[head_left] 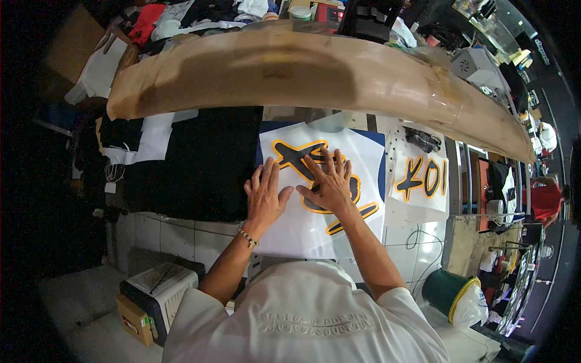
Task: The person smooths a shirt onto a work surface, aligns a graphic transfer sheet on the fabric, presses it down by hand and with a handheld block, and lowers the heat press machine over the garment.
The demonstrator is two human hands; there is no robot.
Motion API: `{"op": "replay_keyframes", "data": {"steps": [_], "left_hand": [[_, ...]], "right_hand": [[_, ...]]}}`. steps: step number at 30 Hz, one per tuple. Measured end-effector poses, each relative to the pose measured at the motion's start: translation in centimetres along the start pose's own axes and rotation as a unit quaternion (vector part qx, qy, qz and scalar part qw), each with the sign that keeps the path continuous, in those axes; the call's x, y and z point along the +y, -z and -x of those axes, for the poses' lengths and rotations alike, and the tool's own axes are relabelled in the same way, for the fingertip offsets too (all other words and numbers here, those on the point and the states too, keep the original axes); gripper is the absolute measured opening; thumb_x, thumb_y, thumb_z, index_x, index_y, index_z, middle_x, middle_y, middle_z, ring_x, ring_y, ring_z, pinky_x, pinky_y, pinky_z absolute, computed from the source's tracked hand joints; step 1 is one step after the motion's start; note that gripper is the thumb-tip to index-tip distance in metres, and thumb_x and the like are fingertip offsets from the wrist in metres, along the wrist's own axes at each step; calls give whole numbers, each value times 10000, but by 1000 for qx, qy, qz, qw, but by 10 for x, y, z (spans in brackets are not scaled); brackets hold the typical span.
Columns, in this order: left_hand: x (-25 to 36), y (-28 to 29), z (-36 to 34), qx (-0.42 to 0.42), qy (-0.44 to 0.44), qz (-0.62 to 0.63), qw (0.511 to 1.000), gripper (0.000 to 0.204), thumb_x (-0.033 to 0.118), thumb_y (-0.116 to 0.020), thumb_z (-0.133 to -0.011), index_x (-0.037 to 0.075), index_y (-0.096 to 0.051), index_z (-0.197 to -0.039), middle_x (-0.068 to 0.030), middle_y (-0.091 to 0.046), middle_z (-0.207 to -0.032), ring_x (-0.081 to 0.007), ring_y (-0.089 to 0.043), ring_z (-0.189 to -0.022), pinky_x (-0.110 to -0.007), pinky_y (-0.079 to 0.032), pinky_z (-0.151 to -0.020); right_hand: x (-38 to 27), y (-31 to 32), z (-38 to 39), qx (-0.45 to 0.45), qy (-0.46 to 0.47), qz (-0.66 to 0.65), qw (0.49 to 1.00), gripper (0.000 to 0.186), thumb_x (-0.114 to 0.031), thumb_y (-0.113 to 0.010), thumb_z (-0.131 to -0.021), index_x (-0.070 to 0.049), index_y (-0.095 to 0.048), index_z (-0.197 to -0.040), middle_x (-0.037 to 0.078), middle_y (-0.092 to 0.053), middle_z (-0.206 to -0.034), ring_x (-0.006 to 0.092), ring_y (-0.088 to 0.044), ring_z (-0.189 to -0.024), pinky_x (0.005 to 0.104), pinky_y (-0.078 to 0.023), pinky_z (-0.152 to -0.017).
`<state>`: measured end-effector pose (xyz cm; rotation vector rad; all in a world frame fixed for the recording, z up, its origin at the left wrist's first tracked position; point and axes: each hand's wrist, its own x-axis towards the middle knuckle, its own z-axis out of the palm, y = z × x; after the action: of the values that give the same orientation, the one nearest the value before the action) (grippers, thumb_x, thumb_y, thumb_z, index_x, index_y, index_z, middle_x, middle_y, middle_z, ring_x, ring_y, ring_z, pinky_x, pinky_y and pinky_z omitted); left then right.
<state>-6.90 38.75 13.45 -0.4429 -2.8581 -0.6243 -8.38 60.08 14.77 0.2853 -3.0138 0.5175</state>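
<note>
My left hand (264,196) and right hand (331,183) lie open, palm-down, on a white printed sheet (293,236) before me.
My left meets its edge beside a black surface (200,169); a brown beam (387,78) bounds the far side.

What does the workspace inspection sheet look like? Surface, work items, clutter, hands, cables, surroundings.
Surface: mostly covered; navy layer shows at the white sheet's edges, black cloth to its left.
Work items: white sheet with dark, yellow-edged lettering; similarly lettered smaller sheet to its right.
Clutter: heaped clothes beyond the long brown panel.
Hands: left hand at the white sheet's left edge; right hand spread over its lettering. Neither grasps anything.
Cables: thin dark cable looped at lower right; pale cord bundle at far left.
Surroundings: green bin with white bag, cardboard box, person in red at right.
</note>
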Motion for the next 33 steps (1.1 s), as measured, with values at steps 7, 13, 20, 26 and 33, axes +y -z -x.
{"op": "replay_keyframes", "data": {"steps": [7, 13, 20, 26, 33], "left_hand": [[0, 2, 0, -18, 1, -9, 1000, 630, 416, -633, -980, 33, -478, -1454, -164, -345, -1640, -411, -389, -1400, -635, -333, -1026], [-1, 1, 0, -22, 2, -10, 1000, 601, 397, -641, -978, 34, -491, -1434, -160, -325, -1653, -416, -382, -1406, -633, -335, -1016], [4, 8, -3, -20, 7, -17, 1000, 563, 346, -681, -947, 35, -520, -1389, -167, -335, -1646, -419, -399, -1379, -613, -342, -1005], [-9, 10, -8, -2, -11, 6, 1000, 515, 315, -713, -921, 51, -560, -1336, -141, -409, -1593, -387, -446, -1293, -565, -363, -995], [-53, 15, -52, 40, -47, 22, 998, 438, 222, -737, -896, 100, -643, -1305, -82, -575, -1237, -311, -518, -1116, -477, -404, -923]], "right_hand": [[-2, 0, 1, 3, -3, 1, 1000, 853, -705, -687, -803, -338, -481, -1546, 199, -284, -1665, 527, -186, -1527, 753, -144, -1166], [-4, 1, 1, 3, -9, 7, 1000, 852, -695, -686, -811, -322, -480, -1549, 205, -288, -1661, 527, -187, -1526, 756, -151, -1161], [-5, 3, -3, -24, -17, -1, 1000, 904, -706, -709, -769, -304, -486, -1548, 209, -268, -1670, 549, -152, -1526, 754, -124, -1165], [-12, 11, -10, -47, -11, 16, 999, 862, -616, -769, -750, -295, -520, -1509, 138, -279, -1670, 582, -209, -1484, 804, -197, -1099], [-21, 19, -18, -119, -26, 62, 991, 923, -646, -751, -754, -392, -402, -1571, 143, -195, -1703, 614, -169, -1478, 847, -204, -1059]]}}
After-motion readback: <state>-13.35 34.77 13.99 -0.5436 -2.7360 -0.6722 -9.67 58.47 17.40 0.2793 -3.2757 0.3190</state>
